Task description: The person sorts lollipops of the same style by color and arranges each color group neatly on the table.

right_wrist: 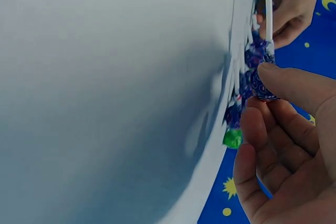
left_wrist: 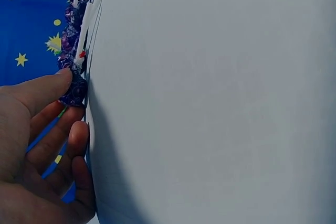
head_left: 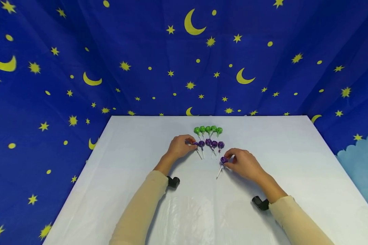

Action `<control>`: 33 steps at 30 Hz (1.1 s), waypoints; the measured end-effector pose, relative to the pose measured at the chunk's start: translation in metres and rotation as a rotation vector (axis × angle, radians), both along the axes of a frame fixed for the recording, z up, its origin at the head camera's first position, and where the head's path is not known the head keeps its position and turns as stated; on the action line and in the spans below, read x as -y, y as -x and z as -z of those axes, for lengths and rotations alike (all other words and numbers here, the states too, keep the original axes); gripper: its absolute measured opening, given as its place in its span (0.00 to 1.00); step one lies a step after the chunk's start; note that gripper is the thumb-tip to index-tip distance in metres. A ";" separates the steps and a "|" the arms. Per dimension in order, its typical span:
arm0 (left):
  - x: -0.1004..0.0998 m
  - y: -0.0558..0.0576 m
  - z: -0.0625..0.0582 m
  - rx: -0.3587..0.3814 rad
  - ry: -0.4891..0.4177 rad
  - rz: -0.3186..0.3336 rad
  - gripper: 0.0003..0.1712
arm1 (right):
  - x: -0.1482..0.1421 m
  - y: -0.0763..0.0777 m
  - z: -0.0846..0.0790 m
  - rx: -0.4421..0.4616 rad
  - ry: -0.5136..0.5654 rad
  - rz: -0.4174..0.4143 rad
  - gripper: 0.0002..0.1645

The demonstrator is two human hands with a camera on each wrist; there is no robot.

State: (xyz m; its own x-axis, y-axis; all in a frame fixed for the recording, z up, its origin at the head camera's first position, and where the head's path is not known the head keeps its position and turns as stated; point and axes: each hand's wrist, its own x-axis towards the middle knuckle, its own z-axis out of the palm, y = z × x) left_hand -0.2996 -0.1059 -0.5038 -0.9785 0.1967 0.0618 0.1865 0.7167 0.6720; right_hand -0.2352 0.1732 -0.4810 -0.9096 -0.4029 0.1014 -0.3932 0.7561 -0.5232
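Note:
My right hand (head_left: 244, 164) pinches a purple-wrapped lollipop (head_left: 223, 159) by its head between thumb and fingertips, its white stick slanting down to the left. In the right wrist view this lollipop (right_wrist: 262, 85) shows between the thumb and the fingers. My left hand (head_left: 181, 146) holds the leftmost purple lollipop (left_wrist: 76, 92) by its head, at the left end of a row. Beside it in that row lie several more purple lollipops (head_left: 214, 144), sticks toward me. Behind them is a row of several green lollipops (head_left: 208, 129), heads away from me.
The white table (head_left: 116, 149) runs back to a dark blue curtain (head_left: 153, 41) with yellow moons and stars. A black wrist device (head_left: 173, 182) sits at the left sleeve, and another black device (head_left: 260, 203) at the right one.

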 end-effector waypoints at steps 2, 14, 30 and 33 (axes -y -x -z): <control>0.001 -0.001 0.000 0.004 -0.003 -0.005 0.11 | 0.000 0.002 0.001 -0.010 -0.011 -0.002 0.15; 0.002 0.001 0.004 -0.025 0.005 0.004 0.11 | -0.013 0.030 0.006 0.055 -0.005 0.082 0.15; 0.002 -0.001 0.004 -0.029 -0.001 0.006 0.12 | -0.016 0.066 0.015 0.105 0.061 0.150 0.16; 0.003 -0.001 0.005 -0.028 0.005 0.002 0.12 | -0.013 0.067 0.016 0.116 0.071 0.140 0.16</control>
State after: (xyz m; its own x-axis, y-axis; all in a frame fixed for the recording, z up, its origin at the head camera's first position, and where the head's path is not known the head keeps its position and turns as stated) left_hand -0.2986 -0.1087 -0.5084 -0.9759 0.1995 0.0885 0.2072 0.7194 0.6630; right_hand -0.3022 0.1862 -0.4969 -0.9635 -0.2673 0.0161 -0.2208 0.7588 -0.6127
